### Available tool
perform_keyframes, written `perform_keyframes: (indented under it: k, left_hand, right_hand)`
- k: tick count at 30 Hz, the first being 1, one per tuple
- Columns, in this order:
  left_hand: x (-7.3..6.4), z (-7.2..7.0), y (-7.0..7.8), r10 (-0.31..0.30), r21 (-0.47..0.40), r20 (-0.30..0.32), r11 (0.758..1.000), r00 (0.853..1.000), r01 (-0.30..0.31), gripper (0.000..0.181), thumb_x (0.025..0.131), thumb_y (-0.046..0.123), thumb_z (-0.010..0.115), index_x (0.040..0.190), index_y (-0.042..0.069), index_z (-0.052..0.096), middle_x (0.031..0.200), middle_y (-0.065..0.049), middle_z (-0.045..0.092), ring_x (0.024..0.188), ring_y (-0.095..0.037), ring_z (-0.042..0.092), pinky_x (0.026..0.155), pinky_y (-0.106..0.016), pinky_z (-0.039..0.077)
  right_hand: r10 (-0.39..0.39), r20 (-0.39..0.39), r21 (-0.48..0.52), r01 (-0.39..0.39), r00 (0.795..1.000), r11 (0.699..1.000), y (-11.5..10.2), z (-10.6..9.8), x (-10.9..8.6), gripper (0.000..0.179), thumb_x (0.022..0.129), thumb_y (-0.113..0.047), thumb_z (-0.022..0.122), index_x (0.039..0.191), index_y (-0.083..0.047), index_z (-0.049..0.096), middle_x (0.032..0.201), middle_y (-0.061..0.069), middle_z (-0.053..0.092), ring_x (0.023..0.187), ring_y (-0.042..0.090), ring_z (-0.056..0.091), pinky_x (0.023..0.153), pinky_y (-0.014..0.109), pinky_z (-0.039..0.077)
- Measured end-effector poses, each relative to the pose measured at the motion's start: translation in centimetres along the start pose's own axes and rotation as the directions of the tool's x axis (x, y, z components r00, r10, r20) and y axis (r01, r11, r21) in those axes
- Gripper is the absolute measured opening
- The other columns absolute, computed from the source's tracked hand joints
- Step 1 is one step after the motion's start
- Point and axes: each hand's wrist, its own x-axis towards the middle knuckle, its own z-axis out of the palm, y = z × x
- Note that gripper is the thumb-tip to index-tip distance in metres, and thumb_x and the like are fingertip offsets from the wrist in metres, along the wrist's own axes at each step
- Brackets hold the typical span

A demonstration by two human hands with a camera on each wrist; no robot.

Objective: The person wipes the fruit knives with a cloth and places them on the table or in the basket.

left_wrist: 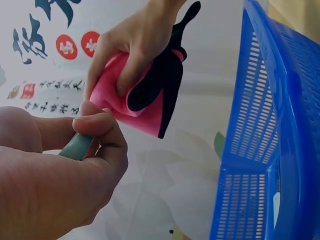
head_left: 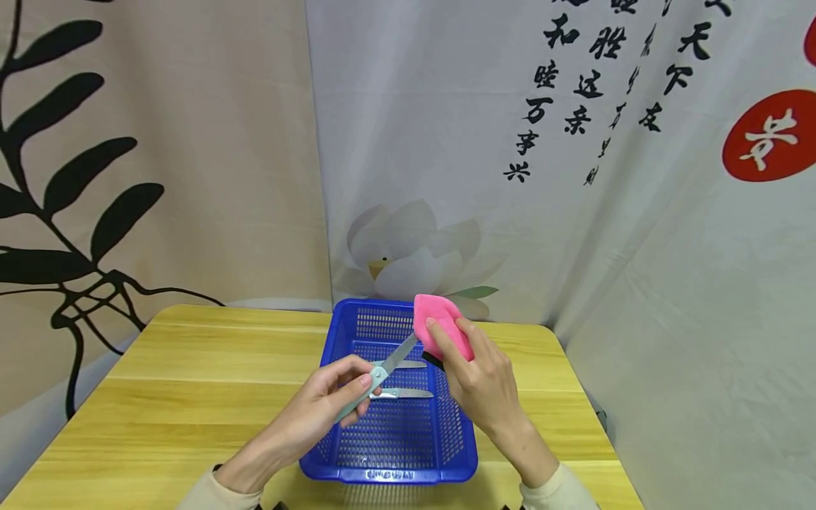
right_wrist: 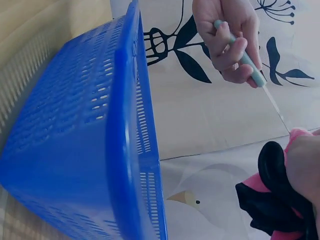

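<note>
My left hand (head_left: pixel 319 400) grips the pale green handle of a small knife (head_left: pixel 397 356), its blade slanting up to the right. In my right hand (head_left: pixel 487 379) is a bunched pink cloth (head_left: pixel 440 319) with black parts, pinched between thumb and fingers. The blade's tip end meets the cloth's lower left edge. The right wrist view shows the knife handle (right_wrist: pixel 254 70) with left-hand fingers curled round it, and the thin blade reaching to the pink cloth (right_wrist: pixel 256 183). Both hands are above a blue plastic basket (head_left: pixel 389 476). Two more knives, an upper one (head_left: pixel 413 365) and a lower one (head_left: pixel 411 393), lie inside it.
The basket stands on a yellow wood-grain table (head_left: pixel 210 397), its perforated walls (right_wrist: pixel 65 130) rising around the two knives. Behind the table hangs a pale curtain (head_left: pixel 414 142) printed with leaves, a flower and black characters.
</note>
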Motion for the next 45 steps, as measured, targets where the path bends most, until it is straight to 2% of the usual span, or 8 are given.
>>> perform_keyframes:
  k: [3,7,13,17,29,35,41,45]
  left_hand:
    - [0.1,0.0,-0.1,-0.006,0.018,-0.020,1.000,1.000,0.006,0.030,0.121,0.027,0.055,0.133,0.002,0.065,0.104,-0.001,0.065,0.082,-0.008,0.059,0.066,-0.016,0.048]
    - [0.2,0.1,0.0,0.008,0.044,-0.043,0.999,0.999,-0.006,0.030,0.121,0.028,0.054,0.133,0.002,0.064,0.105,-0.002,0.066,0.082,-0.009,0.058,0.066,-0.018,0.048]
    - [0.3,0.2,0.2,0.031,0.070,-0.071,0.997,0.997,-0.026,0.028,0.121,0.025,0.054,0.133,0.002,0.065,0.102,-0.003,0.064,0.085,-0.009,0.061,0.065,-0.018,0.049]
    - [0.3,0.4,0.4,0.061,0.082,-0.063,0.995,0.996,-0.055,0.025,0.121,0.020,0.053,0.129,0.000,0.065,0.099,-0.006,0.064,0.078,-0.008,0.058,0.062,-0.019,0.047]
    - [0.2,0.4,0.2,0.088,0.095,-0.046,0.992,0.995,-0.084,0.023,0.122,0.020,0.052,0.125,0.003,0.067,0.096,-0.004,0.062,0.076,-0.006,0.056,0.061,-0.020,0.047]
    - [0.2,0.5,0.3,0.089,0.094,-0.036,0.992,0.995,-0.085,0.024,0.122,0.022,0.051,0.129,0.005,0.067,0.098,-0.004,0.062,0.079,-0.007,0.057,0.063,-0.019,0.048]
    - [0.0,0.6,0.5,0.042,0.085,-0.043,0.996,0.998,-0.039,0.028,0.122,0.025,0.053,0.133,0.003,0.067,0.101,-0.003,0.061,0.084,-0.010,0.059,0.066,-0.017,0.049]
    - [-0.1,0.6,0.6,0.038,0.081,-0.036,0.996,0.999,-0.035,0.028,0.121,0.025,0.054,0.134,0.004,0.067,0.103,-0.002,0.063,0.085,-0.010,0.060,0.064,-0.017,0.048]
  right_hand:
    - [-0.013,-0.063,0.014,0.014,0.998,1.000,-0.3,-0.1,0.0,0.037,0.118,-0.023,0.052,0.148,-0.016,0.072,0.122,0.027,0.071,0.095,0.035,0.074,0.069,0.044,0.068]
    - [-0.083,-0.109,0.029,0.086,0.991,0.996,-1.4,-0.4,0.3,0.034,0.116,-0.018,0.055,0.145,-0.015,0.074,0.120,0.023,0.071,0.091,0.030,0.071,0.068,0.040,0.067]
    - [-0.197,-0.055,0.049,0.200,0.979,0.979,-3.6,-0.5,0.5,0.032,0.118,-0.018,0.056,0.144,-0.019,0.074,0.127,0.020,0.073,0.090,0.027,0.070,0.069,0.032,0.066]
    - [-0.234,-0.027,0.047,0.235,0.972,0.971,-4.3,-0.4,0.4,0.032,0.120,-0.023,0.054,0.145,-0.021,0.074,0.130,0.018,0.071,0.086,0.024,0.065,0.070,0.028,0.061]
    - [-0.244,-0.032,0.045,0.246,0.969,0.968,-4.4,0.0,0.4,0.033,0.119,-0.017,0.053,0.144,-0.020,0.074,0.125,0.015,0.070,0.080,0.021,0.055,0.063,0.023,0.048]
    - [-0.222,-0.021,0.031,0.223,0.975,0.974,-4.1,-0.2,0.3,0.035,0.118,-0.014,0.052,0.144,-0.022,0.074,0.124,0.014,0.070,0.082,0.022,0.057,0.061,0.022,0.050]
    - [-0.187,-0.017,0.016,0.187,0.982,0.982,-3.4,-0.2,0.5,0.038,0.115,-0.009,0.051,0.142,-0.022,0.075,0.125,0.017,0.072,0.083,0.024,0.062,0.060,0.025,0.055]
    - [-0.164,-0.031,0.013,0.165,0.986,0.986,-2.7,-0.2,0.6,0.038,0.115,-0.009,0.052,0.141,-0.022,0.076,0.127,0.018,0.073,0.084,0.024,0.063,0.060,0.028,0.056]
